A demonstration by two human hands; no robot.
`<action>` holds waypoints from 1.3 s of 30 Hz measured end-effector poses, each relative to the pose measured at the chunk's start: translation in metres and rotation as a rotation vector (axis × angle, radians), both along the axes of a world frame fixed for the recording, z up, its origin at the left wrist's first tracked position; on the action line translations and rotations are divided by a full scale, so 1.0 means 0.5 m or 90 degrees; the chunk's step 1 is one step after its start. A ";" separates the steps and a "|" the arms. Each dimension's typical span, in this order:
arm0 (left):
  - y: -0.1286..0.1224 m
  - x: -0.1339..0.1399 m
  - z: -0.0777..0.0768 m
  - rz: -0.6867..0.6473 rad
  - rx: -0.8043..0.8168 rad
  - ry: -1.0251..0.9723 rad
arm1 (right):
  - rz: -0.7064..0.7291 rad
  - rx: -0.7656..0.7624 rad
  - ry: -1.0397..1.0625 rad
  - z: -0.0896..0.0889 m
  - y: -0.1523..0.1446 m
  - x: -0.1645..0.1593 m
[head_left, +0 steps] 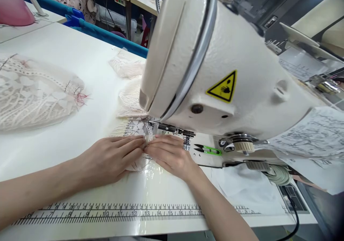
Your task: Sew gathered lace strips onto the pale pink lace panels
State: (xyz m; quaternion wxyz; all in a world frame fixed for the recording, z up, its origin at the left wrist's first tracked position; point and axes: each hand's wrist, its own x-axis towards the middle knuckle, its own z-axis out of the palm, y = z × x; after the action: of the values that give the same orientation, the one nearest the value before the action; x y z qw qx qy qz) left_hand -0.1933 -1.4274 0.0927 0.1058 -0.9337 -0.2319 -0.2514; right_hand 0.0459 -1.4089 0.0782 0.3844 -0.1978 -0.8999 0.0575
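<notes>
White lace fabric (138,126) with a dotted trim lies under the head of a white sewing machine (172,65). My left hand (113,155) rests palm down on its near part, fingers stretched out and pointing right. From the other side my right hand (169,153) lies on the same lace, fingers extended and close below the presser foot area. The fingertips of both hands nearly meet, covering some of the lace; what lies beneath them is hidden. Right of my right hand are green thread snips (208,150) on the machine bed.
Another lace piece (34,94) with red thread ends lies on the left of the white table (88,191). A printed ruler (120,213) runs along the front edge. White cloth (244,183) and a pale green coil (279,174) sit at right. A blue rail (107,37) borders the back.
</notes>
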 end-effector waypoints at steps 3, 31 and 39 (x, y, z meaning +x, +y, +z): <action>-0.005 -0.001 -0.017 0.021 -0.026 -0.018 | -0.005 0.001 -0.007 -0.002 -0.001 -0.001; 0.001 0.016 -0.017 0.022 -0.020 0.003 | -0.052 -0.011 -0.101 -0.022 0.002 0.013; 0.005 -0.005 -0.016 0.087 -0.063 0.003 | -0.081 0.069 -0.116 -0.017 -0.014 -0.022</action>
State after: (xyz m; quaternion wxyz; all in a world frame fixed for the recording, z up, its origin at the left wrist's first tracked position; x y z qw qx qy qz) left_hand -0.1957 -1.4250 0.0849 0.0769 -0.9204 -0.3072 -0.2292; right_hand 0.0347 -1.4160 0.0699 0.3143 -0.2378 -0.9184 -0.0340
